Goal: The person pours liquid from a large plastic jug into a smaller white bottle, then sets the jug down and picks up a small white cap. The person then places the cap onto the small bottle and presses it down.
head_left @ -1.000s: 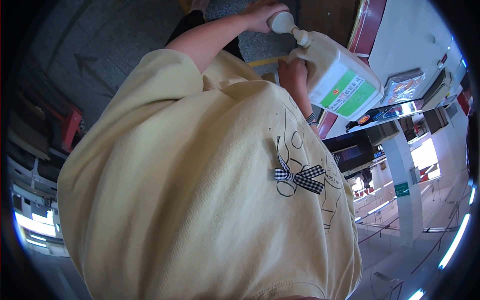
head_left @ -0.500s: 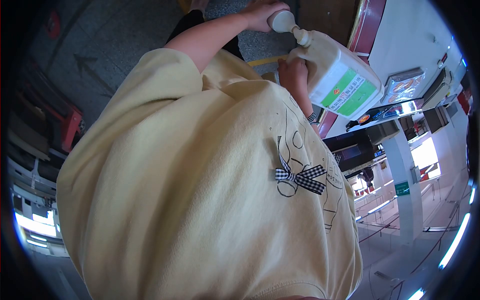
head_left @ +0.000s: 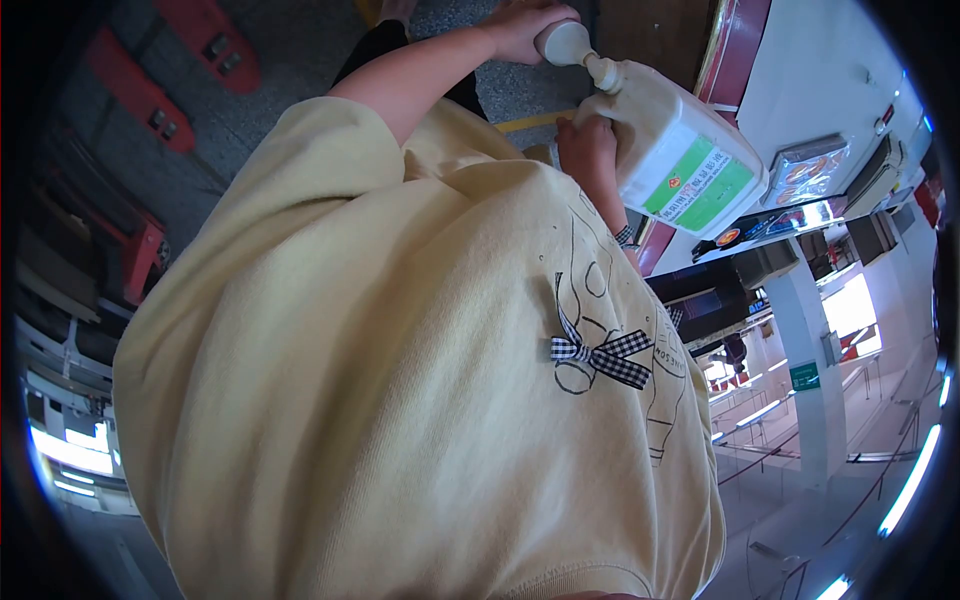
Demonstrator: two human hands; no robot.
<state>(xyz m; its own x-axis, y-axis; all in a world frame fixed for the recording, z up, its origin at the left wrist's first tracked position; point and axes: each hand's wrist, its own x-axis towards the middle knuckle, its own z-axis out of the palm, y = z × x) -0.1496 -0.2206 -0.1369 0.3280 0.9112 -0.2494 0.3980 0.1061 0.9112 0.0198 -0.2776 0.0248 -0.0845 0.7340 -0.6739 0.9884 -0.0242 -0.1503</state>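
A large white plastic jug [head_left: 655,125] with a green-and-white label is tilted, its neck pointing up and left in the head view. My right hand [head_left: 590,145] is closed around the jug's handle. My left hand [head_left: 525,32] is closed on a small white cup [head_left: 566,43], held right at the mouth of the jug. Whether liquid is passing between them is too small to make out. The fingers of my left hand are partly hidden behind the cup.
Red pallet truck forks [head_left: 140,90] lie on the grey floor at upper left. A red-edged white table [head_left: 800,60] stands at right, with a plastic-wrapped stack [head_left: 808,170] on it. Beyond are a white pillar [head_left: 810,350] and a distant person [head_left: 735,352].
Two red forks have slid into view on the floor at upper left, covering the floor arrow. The distant person has shifted slightly. My hands, the jug and the cup look unmoved.
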